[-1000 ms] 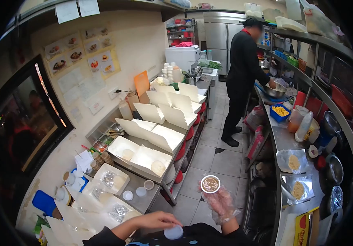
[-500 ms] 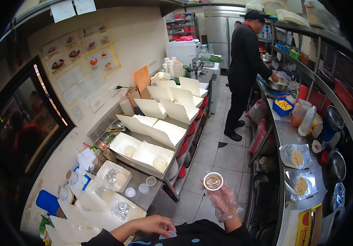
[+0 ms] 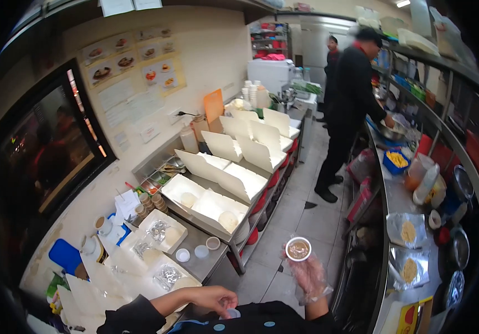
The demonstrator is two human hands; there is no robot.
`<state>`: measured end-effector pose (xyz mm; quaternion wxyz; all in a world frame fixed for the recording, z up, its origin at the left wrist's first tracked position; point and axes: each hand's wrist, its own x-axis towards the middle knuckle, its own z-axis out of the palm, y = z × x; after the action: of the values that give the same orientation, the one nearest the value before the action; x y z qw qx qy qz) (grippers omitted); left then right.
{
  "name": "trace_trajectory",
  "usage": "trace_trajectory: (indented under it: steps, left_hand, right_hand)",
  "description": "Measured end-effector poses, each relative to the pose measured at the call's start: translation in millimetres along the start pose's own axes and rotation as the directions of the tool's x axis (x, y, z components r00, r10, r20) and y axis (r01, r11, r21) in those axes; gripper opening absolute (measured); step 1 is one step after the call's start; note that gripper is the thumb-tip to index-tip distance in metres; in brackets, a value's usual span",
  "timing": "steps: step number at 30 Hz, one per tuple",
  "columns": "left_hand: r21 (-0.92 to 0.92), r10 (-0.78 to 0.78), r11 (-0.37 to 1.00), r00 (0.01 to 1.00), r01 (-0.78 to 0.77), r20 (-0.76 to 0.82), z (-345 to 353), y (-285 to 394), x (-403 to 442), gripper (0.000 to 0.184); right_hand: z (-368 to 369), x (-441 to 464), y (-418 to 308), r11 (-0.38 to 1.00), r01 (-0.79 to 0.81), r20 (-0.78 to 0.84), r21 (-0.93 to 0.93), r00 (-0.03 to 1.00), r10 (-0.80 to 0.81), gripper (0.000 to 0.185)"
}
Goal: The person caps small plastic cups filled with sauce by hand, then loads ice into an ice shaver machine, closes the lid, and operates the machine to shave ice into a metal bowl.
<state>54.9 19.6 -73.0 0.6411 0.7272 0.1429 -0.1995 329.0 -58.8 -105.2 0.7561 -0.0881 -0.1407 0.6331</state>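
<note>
My right hand [image 3: 309,276], in a clear plastic glove, holds up a small white sauce cup [image 3: 298,249] of brown sauce, open at the top. Low against my dark top, my bare left hand [image 3: 215,299] is closed on what looks like a small clear plastic lid [image 3: 231,314], partly hidden by the fingers. On the steel counter left of the cup stand a small paper cup [image 3: 213,243] and two little plastic pieces, one translucent [image 3: 201,251] and one whitish [image 3: 182,255]. Nearby, opened meal boxes [image 3: 168,274] contain foil-wrapped items and rice mounds.
Several open white boxes [image 3: 242,178] line the left counter beside condiment trays [image 3: 159,178]. A co-worker in black [image 3: 346,106] handles a metal bowl [image 3: 391,131] at the right counter; another person [image 3: 331,61] stands behind. Foil sheets with food [image 3: 409,271] lie at right.
My view has turned slightly left, so the surroundings sit farther right. The second person at the back shows more fully. Both hands keep their hold.
</note>
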Motion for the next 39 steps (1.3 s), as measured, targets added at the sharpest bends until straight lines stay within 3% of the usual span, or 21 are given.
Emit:
trace_trajectory:
  steps: [4, 6, 10, 12, 18, 21, 24, 26, 28, 30, 33, 36, 39]
  left_hand:
    - [-0.023, 0.058, 0.998, 0.997, -0.057, 0.053, 1, -6, 6, 0.021]
    - [-0.003, 0.225, 0.974, 0.973, -0.225, 0.041, 9, -28, 16, 0.021]
    - [-0.176, 0.146, 0.977, 0.982, -0.123, 0.124, 6, -37, 23, 0.022]
    - [-0.037, 0.35, 0.936, 0.937, -0.349, 0.018, 8, -37, 23, 0.022]
    - [-0.239, 0.221, 0.952, 0.97, -0.192, 0.101, 13, -34, 15, 0.025]
    - [-0.36, 0.113, 0.928, 0.993, -0.1, 0.016, 22, -23, 3, 0.021]
    - [-0.128, 0.191, 0.968, 0.964, -0.216, -0.185, 11, -32, -8, 0.026]
    - [-0.071, 0.159, 0.971, 0.843, -0.227, -0.514, -12, -53, -12, 0.027]
    - [0.202, 0.205, 0.978, 0.494, -0.06, -0.845, -45, -86, -11, 0.026]
    - [0.042, 0.032, 0.993, 0.085, 0.114, -0.996, -70, -116, -3, 0.025]
    - [-0.343, -0.349, 0.937, -0.167, -0.063, -0.922, -115, -159, 17, 0.027]
    - [-0.151, -0.052, 0.936, -0.3, 0.316, -0.952, -135, -184, 23, 0.026]
    - [0.091, 0.377, 0.777, -0.345, 0.623, -0.859, -133, -192, 26, 0.022]
  right_hand:
    - [-4, 0, 1, 1.0, 0.005, -0.008, 0.031, 1.0, -0.005, 0.052]
    - [-8, -1, 5, 0.996, 0.039, -0.019, 0.083, 0.999, -0.037, 0.054]
    - [-8, 3, 0, 0.996, 0.011, 0.007, 0.083, 1.0, -0.012, 0.055]
    - [0, 3, 1, 0.983, -0.044, 0.024, 0.176, 0.999, 0.041, 0.053]
    - [-19, 1, -4, 0.946, -0.108, 0.066, 0.305, 0.994, 0.092, 0.052]
    - [-11, 0, -6, 0.93, -0.141, 0.112, 0.34, 0.988, 0.109, 0.051]
    - [-11, -1, -7, 0.926, -0.152, 0.129, 0.345, 0.985, 0.113, 0.051]
    - [-14, -1, -9, 0.939, -0.123, 0.108, 0.321, 0.99, 0.093, 0.052]
    - [-20, -2, -10, 0.954, -0.072, 0.063, 0.292, 0.996, 0.056, 0.052]
    - [-20, -2, -9, 0.949, -0.134, 0.162, 0.284, 0.983, 0.09, 0.054]
    - [-20, -4, -8, 0.952, -0.16, 0.208, 0.262, 0.972, 0.106, 0.054]
    - [-21, -7, -8, 0.952, -0.163, 0.213, 0.258, 0.971, 0.108, 0.053]
    - [-20, -12, -10, 0.95, -0.142, 0.18, 0.278, 0.979, 0.094, 0.052]
